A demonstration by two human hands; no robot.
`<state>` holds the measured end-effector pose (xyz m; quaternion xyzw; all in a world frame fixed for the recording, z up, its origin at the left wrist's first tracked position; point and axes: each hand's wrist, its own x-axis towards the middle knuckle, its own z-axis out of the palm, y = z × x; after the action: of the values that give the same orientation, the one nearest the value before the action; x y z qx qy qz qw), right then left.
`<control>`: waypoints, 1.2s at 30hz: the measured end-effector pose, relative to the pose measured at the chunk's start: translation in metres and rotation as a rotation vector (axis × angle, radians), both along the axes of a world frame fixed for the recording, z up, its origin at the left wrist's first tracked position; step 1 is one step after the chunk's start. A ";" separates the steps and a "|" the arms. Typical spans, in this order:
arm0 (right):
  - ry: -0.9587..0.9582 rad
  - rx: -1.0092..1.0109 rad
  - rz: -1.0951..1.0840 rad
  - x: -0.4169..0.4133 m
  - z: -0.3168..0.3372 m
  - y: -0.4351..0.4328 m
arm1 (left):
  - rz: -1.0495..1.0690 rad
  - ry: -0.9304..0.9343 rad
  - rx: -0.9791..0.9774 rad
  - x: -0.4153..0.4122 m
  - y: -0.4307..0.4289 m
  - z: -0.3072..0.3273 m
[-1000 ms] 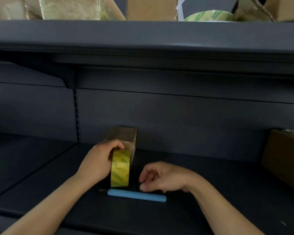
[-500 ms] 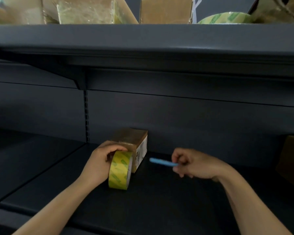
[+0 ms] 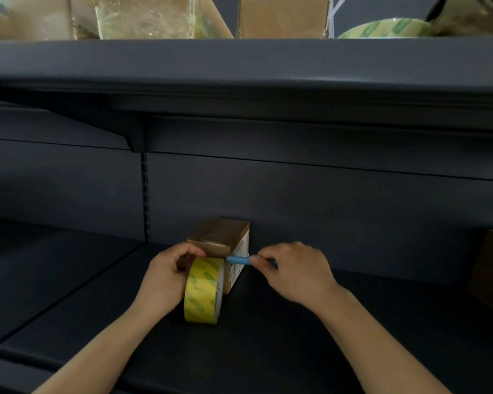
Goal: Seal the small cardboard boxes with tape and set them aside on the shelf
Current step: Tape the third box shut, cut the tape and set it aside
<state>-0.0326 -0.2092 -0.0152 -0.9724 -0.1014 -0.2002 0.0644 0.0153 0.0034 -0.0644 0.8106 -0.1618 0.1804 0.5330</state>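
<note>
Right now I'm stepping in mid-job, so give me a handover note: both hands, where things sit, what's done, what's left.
Left hand grips the tape roll, standing on edge against the small box on the lower shelf.
Right hand pinches a blue cutter, tip at the box's near top edge.
Done: tape seems laid over the top.
Left: cut the tape, press it down, set the box aside.

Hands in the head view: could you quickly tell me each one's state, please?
Left hand: grips the tape roll beside the small box.
Right hand: pinches the blue tool, its tip at the box.
</note>
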 end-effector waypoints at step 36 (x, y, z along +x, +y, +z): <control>0.063 0.295 -0.156 0.001 0.012 -0.015 | -0.135 -0.004 0.100 0.008 0.003 0.000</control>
<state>-0.0312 -0.2237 -0.0032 -0.9632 0.0070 -0.1866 0.1936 0.0234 0.0062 -0.0640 0.8231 -0.2259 0.1374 0.5025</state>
